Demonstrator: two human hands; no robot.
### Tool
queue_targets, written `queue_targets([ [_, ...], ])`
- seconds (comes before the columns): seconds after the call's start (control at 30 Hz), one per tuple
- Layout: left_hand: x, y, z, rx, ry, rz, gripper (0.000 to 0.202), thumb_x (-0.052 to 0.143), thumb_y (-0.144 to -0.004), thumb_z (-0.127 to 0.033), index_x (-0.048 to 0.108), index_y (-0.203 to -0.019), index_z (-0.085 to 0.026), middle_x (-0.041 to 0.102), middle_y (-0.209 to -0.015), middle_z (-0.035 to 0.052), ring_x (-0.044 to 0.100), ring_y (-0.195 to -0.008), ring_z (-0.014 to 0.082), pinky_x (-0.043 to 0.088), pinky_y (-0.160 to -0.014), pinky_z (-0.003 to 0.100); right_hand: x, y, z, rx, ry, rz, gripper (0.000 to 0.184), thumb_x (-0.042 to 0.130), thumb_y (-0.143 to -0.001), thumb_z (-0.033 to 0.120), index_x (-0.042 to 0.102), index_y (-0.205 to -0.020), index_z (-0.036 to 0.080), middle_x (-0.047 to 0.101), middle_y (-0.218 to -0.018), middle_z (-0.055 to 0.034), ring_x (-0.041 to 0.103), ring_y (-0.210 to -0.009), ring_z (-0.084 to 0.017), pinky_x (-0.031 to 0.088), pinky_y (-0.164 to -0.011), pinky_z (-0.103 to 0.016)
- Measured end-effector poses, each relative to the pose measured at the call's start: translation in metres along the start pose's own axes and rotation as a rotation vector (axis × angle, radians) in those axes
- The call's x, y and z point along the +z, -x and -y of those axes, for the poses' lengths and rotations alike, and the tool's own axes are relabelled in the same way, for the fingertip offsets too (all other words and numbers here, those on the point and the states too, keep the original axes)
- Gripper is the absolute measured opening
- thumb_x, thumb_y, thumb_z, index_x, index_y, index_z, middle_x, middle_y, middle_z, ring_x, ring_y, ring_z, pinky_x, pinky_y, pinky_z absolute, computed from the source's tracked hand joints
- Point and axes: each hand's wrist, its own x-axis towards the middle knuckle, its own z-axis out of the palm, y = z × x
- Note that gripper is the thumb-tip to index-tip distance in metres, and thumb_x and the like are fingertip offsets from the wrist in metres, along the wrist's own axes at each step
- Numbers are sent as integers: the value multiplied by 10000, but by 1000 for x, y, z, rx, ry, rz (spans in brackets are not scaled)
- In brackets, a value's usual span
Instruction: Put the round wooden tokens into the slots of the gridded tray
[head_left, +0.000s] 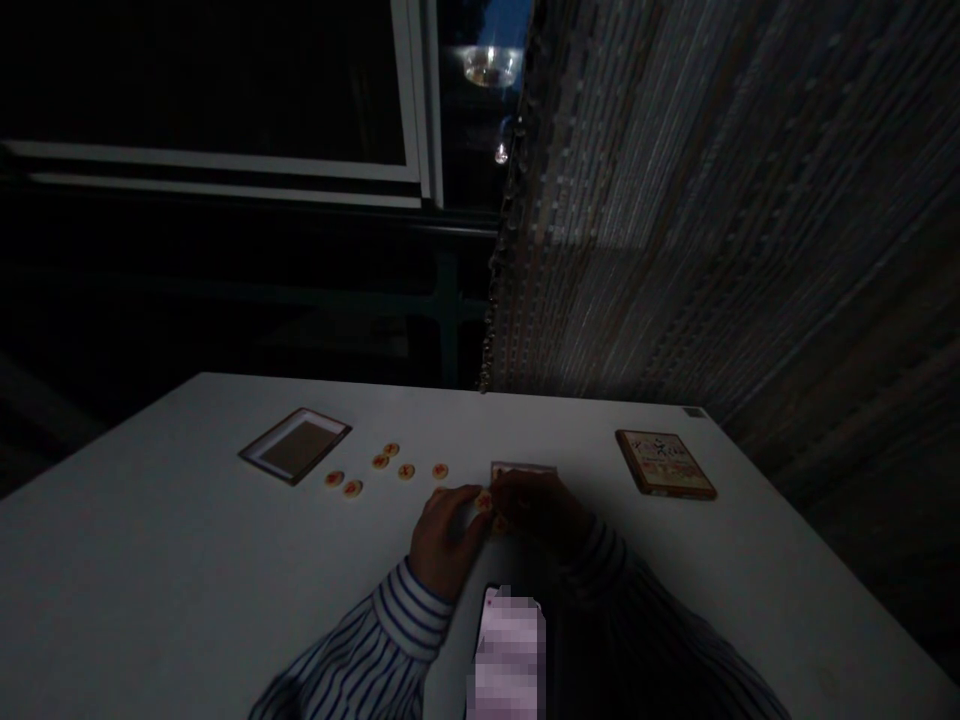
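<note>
My left hand (444,540) and my right hand (541,508) meet over the middle of a white table (150,560) in dim light. Both wear striped sleeves. The left fingers pinch a small round yellow game piece with a red mark (484,501). The right hand curls beside it, over a small open tray (523,470); what it holds is hidden in shadow. Several more round pieces (381,461) lie loose on the table to the left.
An open box half (295,444) lies at the back left, a printed box lid (664,462) at the back right. A phone (508,650) lies near me between my arms. A woven blind (712,200) hangs behind the table's right side.
</note>
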Motion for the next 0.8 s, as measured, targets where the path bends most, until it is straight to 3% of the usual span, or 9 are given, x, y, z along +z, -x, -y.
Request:
queue_targets([
  [0.4, -2, 0, -6, -205, 132, 56, 232, 552, -716, -273, 553, -935, -196, 629, -923, 47, 573, -886, 171, 441, -822, 330, -1, 1, -2, -5, -29, 27, 167, 495, -747, 241, 624, -817, 163, 652, -752, -45, 589, -672, -135, 435, -595, -233],
  [0.8, 6, -3, -2, -481, 515, -18, 191, 612, -658, -280, 569, -797, -158, 652, -764, 50, 622, -720, 154, 513, -692, 292, 3, 1, -7, -63, 34, 36, 168, 492, -739, 201, 638, -822, 200, 666, -749, -17, 598, -657, -119, 433, -586, -205],
])
